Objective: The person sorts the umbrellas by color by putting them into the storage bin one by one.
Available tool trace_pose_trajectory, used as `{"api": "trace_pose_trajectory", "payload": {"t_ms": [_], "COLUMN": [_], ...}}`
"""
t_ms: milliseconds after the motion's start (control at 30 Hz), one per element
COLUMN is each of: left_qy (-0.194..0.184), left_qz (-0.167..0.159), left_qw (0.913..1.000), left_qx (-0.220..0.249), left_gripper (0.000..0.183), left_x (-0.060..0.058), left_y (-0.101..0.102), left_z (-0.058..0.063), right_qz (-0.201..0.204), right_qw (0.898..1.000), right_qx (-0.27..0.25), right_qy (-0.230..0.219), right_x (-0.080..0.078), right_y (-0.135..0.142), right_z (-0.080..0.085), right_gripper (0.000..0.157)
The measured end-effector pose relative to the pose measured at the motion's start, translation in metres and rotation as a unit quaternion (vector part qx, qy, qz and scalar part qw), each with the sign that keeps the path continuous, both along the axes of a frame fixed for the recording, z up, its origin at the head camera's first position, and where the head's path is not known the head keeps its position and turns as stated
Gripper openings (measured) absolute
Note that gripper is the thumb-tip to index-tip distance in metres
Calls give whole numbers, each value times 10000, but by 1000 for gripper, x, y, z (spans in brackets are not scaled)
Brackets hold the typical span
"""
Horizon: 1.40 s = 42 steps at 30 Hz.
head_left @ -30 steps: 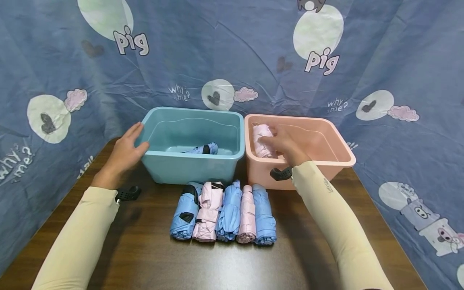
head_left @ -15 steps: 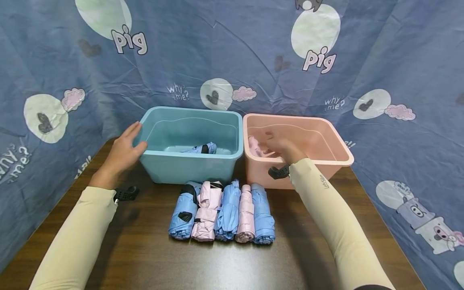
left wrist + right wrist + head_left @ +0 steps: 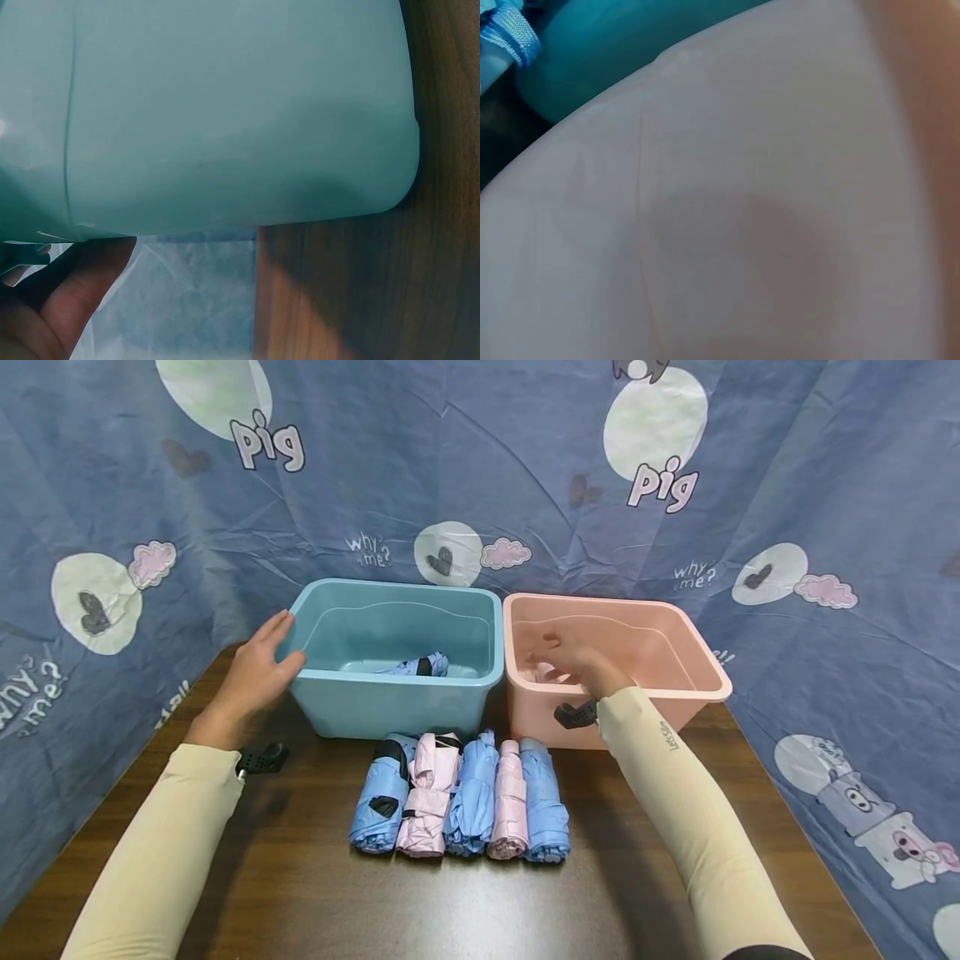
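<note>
In the head view my left hand (image 3: 255,672) rests at the left rim of the teal bin (image 3: 397,677), fingers fairly straight and thumb apart. A folded blue umbrella (image 3: 423,666) with a black band lies inside that bin. My right hand (image 3: 581,662) reaches over the front rim into the pink bin (image 3: 622,693), with its fingers loosely bent and spread. Below it a folded pink umbrella (image 3: 549,673) shows on the bin's floor, mostly hidden by the hand and the front wall. The right wrist view shows mainly the pink bin's pale outer wall (image 3: 727,150).
Several folded umbrellas lie side by side on the wooden table (image 3: 315,877) before the bins, from a blue one (image 3: 378,810) at left to another blue one (image 3: 546,814) at right. A printed blue cloth (image 3: 517,468) hangs behind.
The right hand has let go of the pink umbrella, which has dropped from upright against the pink bin's left side down to its floor. The left hand has stayed in place.
</note>
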<state>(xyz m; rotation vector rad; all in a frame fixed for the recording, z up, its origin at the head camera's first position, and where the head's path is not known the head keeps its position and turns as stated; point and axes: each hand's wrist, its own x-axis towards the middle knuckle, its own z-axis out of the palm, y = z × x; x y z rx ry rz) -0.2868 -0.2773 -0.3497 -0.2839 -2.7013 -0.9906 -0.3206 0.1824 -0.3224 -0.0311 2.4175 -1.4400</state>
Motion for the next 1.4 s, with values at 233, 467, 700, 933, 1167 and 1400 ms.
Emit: {"api": "trace_pose_trajectory", "payload": {"t_ms": [233,467,700,933,1167,1400], "left_qy": [-16,-46,52,59,3,13], "left_qz": [2,28,22,22,66,100], "left_qw": [10000,10000,10000,10000,10000,9999], "left_qx": [-5,-17,-7,-29,-57,-53], "left_gripper": [66,66,66,65,66,66], "left_x": [2,4,4,6,5,3], "left_y": [1,3,4,4,4,4], "left_z": [5,6,6,7,5,4], "right_qz": [-34,-150,-203,205,674,1084], "right_qw": [9999,9964,9896,9816,9675,9578], "right_qx": [-31,-360,-610,-770,-1018,-997], "right_qy": [150,746,1287,1738,2215,2470], "right_x": [-10,-5,19,57,96,133], "right_y": [-4,-3,2,6,7,6], "right_z": [5,12,31,43,40,26], "right_gripper": [66,63,63,59,60,57]}}
